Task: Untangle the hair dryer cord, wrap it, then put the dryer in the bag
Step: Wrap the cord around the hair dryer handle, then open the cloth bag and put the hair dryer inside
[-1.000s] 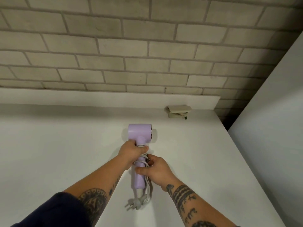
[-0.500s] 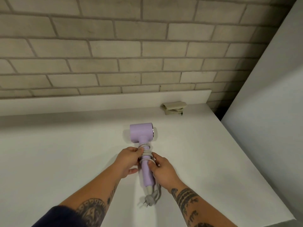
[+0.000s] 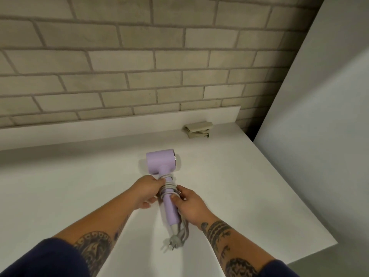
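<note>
A lilac hair dryer lies on the white counter, head away from me, handle toward me. Its grey cord is wound in several turns around the upper handle. A loose loop and the plug hang past the handle's end. My left hand presses the coils from the left. My right hand grips the handle and cord from the right. A folded beige bag lies at the back of the counter, beyond the dryer to the right.
A brick wall rises behind a low white ledge. A white panel stands along the right side. The counter's right edge runs diagonally toward me, ending in a corner.
The view has tilted and shifted slightly left. My left hand slid from the dryer's neck down onto the coils, and the cord now sits tighter around the handle.
</note>
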The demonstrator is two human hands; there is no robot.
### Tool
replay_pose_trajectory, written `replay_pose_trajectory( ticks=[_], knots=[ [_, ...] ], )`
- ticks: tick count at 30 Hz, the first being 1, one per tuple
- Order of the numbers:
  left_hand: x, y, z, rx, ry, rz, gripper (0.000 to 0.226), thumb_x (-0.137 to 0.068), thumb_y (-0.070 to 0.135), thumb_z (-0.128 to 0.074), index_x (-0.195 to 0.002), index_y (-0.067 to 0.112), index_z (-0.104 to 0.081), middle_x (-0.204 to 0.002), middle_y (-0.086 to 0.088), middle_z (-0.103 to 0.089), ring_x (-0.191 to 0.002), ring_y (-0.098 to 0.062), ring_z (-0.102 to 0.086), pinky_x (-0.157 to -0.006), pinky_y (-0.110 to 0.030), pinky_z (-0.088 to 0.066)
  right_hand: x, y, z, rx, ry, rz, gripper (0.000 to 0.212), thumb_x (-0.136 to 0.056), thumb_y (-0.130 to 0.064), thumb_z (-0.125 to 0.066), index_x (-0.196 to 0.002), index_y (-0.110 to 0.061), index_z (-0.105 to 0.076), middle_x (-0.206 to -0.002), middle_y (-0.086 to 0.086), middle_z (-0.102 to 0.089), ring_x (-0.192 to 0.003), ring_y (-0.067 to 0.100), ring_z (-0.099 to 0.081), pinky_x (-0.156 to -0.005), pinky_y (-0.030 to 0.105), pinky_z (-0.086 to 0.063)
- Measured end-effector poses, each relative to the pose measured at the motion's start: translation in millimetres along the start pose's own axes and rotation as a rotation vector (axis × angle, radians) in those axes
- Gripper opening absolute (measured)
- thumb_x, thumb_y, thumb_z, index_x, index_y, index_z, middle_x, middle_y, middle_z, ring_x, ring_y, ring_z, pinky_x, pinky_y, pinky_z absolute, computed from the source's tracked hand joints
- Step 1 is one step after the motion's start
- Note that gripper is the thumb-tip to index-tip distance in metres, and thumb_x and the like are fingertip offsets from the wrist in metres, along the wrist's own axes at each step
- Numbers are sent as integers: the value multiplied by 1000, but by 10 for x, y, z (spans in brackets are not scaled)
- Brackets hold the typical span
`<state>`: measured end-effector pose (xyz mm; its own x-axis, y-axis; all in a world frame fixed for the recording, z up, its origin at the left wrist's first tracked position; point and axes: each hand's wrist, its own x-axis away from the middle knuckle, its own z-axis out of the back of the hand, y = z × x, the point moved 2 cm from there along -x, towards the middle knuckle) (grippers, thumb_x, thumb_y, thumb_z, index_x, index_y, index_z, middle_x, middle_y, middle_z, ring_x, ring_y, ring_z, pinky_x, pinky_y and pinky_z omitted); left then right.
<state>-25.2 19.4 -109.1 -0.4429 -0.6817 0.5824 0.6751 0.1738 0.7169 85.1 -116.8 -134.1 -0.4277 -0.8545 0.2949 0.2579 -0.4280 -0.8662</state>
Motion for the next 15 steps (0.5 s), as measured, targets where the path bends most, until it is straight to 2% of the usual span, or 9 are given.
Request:
replay_pose_trajectory(
  ticks=[1,3,5,7,10,13,15],
  knots=[
    [-21,69,50,-83,40,-27,31,-97,42,-57,-89,12,-60,-81,-9,-65,-61,-22,-55,-59,-27,-43,-12,15,34,-33,-24,-20,40,-93,-42,-56,-131,-28,-61,-110,-9,-70,-99,14,-66,-99,40,-53],
    [-80,259,144,-233,142,-88,27,-95,35,-58,-82,11,-61,-74,-11,-63,-56,-25,-56,-55,-25,-42,-53,64,127,-134,-77,-104,62,-92,-45,-61,-148,-22,-45,-105,-6,-67,-91,15,-64,-96,38,-54],
    [-118,514,162,-356,222,-154,26,-94,31,-56,-84,9,-65,-79,-13,-64,-65,-29,-62,-58,-25,-45,-124,138,277,-256,-100,-182,66,-96,-39,-61,-153,-17,-36,-101,0,-66,-77,15,-65,-81,32,-58],
    [-166,794,109,-424,281,-219,28,-95,32,-54,-90,10,-69,-90,-12,-69,-83,-32,-67,-65,-28,-47,-231,198,530,-288,-62,-219,59,-100,-33,-59,-151,-14,-38,-103,3,-65,-72,14,-66,-71,26,-57],
    [-265,1184,-101,-387,285,-310,29,-97,39,-53,-87,15,-68,-89,-7,-71,-80,-25,-65,-66,-28,-47,-442,295,1022,-214,25,-239,59,-98,-36,-60,-149,-12,-43,-101,3,-68,-75,14,-67,-76,27,-59],
    [-529,1470,-325,-225,256,-356,26,-96,41,-56,-89,19,-68,-91,-7,-74,-86,-32,-70,-79,-38,-60,-693,397,1442,-206,107,-258,57,-98,-37,-61,-145,-9,-47,-105,3,-66,-74,13,-67,-81,31,-59],
    [-754,1580,-429,-105,251,-334,24,-93,42,-57,-87,20,-67,-97,-10,-75,-88,-35,-71,-84,-46,-62,-899,447,1668,-193,166,-264,51,-98,-37,-60,-139,-9,-51,-105,1,-65,-78,14,-66,-87,33,-58]
  ],
)
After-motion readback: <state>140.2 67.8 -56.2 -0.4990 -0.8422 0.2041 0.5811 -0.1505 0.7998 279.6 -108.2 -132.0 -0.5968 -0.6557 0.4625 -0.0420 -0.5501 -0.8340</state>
